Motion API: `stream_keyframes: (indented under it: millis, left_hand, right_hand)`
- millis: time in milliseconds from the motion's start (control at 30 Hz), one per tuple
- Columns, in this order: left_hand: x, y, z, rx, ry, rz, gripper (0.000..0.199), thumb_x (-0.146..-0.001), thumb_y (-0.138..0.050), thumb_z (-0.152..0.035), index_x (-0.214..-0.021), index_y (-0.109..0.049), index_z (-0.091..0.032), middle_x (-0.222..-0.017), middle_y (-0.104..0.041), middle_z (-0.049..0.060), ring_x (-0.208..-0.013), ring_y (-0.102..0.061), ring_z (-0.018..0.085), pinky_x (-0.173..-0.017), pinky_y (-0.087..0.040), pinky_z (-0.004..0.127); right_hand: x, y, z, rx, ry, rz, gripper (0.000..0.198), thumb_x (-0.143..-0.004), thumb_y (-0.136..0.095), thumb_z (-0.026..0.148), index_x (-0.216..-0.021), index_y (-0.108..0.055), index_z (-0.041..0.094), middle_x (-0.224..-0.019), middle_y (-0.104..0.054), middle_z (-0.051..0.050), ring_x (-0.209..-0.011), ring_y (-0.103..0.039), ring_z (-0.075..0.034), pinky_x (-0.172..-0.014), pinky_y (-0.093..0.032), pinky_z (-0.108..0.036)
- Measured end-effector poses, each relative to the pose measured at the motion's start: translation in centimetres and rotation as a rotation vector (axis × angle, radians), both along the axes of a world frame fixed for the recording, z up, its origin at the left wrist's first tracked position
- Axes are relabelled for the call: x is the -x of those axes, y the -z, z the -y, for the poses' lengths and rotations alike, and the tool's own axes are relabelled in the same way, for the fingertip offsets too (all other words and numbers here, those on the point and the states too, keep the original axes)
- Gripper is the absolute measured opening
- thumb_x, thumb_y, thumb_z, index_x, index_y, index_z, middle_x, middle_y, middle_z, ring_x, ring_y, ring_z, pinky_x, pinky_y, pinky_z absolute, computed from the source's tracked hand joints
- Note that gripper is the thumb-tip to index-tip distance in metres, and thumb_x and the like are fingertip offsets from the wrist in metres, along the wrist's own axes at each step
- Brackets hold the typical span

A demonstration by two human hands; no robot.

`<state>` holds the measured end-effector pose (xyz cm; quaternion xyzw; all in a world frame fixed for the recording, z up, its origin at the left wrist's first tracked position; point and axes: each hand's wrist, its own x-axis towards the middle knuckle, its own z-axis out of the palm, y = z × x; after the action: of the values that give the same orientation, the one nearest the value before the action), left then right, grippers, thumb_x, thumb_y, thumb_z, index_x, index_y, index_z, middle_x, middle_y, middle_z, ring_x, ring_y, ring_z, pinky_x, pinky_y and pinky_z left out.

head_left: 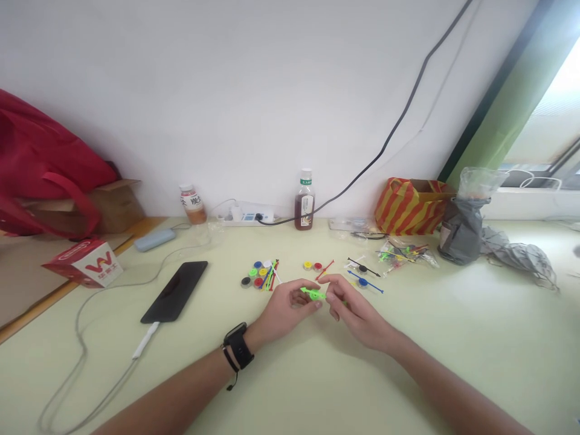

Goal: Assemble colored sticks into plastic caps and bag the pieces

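Observation:
A bright green arrow spinner (313,294) is held above the table between my hands, its arrowhead toward the left. My left hand (285,307) grips its round middle between thumb and fingers. The fingers of my right hand (356,311) are curled at the arrow's right end, which they partly cover. Just behind lie a yellow disc (308,265), a red disc (318,266) and a red arrow (325,269). To the right, a blue arrow (374,287) sits on a blue disc (363,282), and a black arrow (357,264) on a black disc.
Several coloured discs (252,273) and arrows (270,275) are grouped left of my hands. Bagged parts (405,257) lie at right. A phone (174,292) with its cable is on the left. A drink bottle (304,202) and power strip (247,219) stand along the wall.

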<state>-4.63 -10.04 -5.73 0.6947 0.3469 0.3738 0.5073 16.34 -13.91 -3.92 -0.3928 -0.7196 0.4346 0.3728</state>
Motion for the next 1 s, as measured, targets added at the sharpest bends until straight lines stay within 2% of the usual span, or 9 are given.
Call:
stream_keyframes:
  millis: [133, 233, 433, 600, 667, 900, 1000]
  left_hand:
    - [-0.1, -0.3, 0.3, -0.019, 0.076, 0.049, 0.035, -0.089, -0.076, -0.038, -0.118, -0.074, -0.017, -0.118, -0.075, 0.011, -0.101, -0.072, 0.025, -0.091, -0.059, 0.036]
    - [-0.2, -0.5, 0.4, -0.057, 0.068, 0.047, 0.028, -0.093, -0.073, -0.037, -0.113, -0.077, -0.018, -0.116, -0.077, 0.011, -0.108, -0.071, 0.026, -0.095, -0.058, 0.038]
    - [0.0, -0.4, 0.3, -0.159, 0.024, -0.002, 0.021, -0.094, -0.071, -0.031, -0.109, -0.080, -0.020, -0.110, -0.079, 0.009, -0.104, -0.072, 0.025, -0.095, -0.056, 0.037]
    - [-0.1, -0.2, 0.1, -0.133, -0.005, 0.023, 0.025, -0.092, -0.074, -0.031, -0.113, -0.078, -0.019, -0.116, -0.078, 0.009, -0.109, -0.071, 0.025, -0.098, -0.057, 0.038]
    - [-0.1, -0.1, 0.1, -0.116, -0.024, 0.027, 0.030, -0.090, -0.076, -0.032, -0.117, -0.076, -0.019, -0.118, -0.077, 0.009, -0.110, -0.071, 0.025, -0.099, -0.057, 0.039]
    - [0.1, -0.2, 0.2, -0.172, -0.011, 0.012, 0.026, -0.092, -0.073, -0.033, -0.115, -0.078, -0.021, -0.116, -0.077, 0.009, -0.108, -0.072, 0.025, -0.095, -0.059, 0.037]
    - [0.2, -0.2, 0.2, -0.232, -0.042, -0.011, 0.023, -0.091, -0.074, -0.032, -0.113, -0.080, -0.023, -0.114, -0.078, 0.008, -0.107, -0.072, 0.025, -0.099, -0.057, 0.039]
  right_hand:
    - [0.3, 0.6, 0.0, -0.013, -0.023, 0.018, 0.028, -0.108, -0.040, 0.046, -0.127, -0.046, 0.027, -0.084, -0.049, 0.001, -0.077, -0.050, -0.017, -0.071, -0.043, -0.029]
    - [0.2, 1.0, -0.4, -0.023, 0.031, 0.016, 0.028, -0.106, -0.044, 0.046, -0.127, -0.045, 0.027, -0.089, -0.054, 0.000, -0.082, -0.054, -0.018, -0.073, -0.045, -0.030]
    - [-0.5, 1.0, -1.1, -0.062, 0.114, 0.071, 0.027, -0.103, -0.051, 0.046, -0.121, -0.050, 0.026, -0.074, -0.041, 0.005, -0.066, -0.044, -0.015, -0.059, -0.038, -0.027]
    - [-0.5, 0.0, -0.9, -0.066, 0.074, 0.071, 0.025, -0.105, -0.046, 0.046, -0.098, -0.055, 0.023, -0.086, -0.056, -0.001, -0.075, -0.051, -0.016, -0.062, -0.042, -0.028]
    - [-0.4, -0.2, -0.8, -0.082, 0.069, 0.067, 0.026, -0.105, -0.046, 0.045, -0.094, -0.055, 0.023, -0.091, -0.060, -0.003, -0.078, -0.054, -0.017, -0.065, -0.045, -0.029]
    - [-0.2, -0.1, -0.8, -0.114, 0.075, 0.102, 0.027, -0.105, -0.046, 0.045, -0.095, -0.057, 0.023, -0.085, -0.059, -0.001, -0.072, -0.053, -0.016, -0.063, -0.043, -0.029]
    - [-0.3, 0.3, -0.9, -0.105, 0.101, 0.104, 0.023, -0.104, -0.047, 0.044, -0.106, -0.057, 0.023, -0.078, -0.051, 0.002, -0.069, -0.048, -0.016, -0.061, -0.040, -0.028]
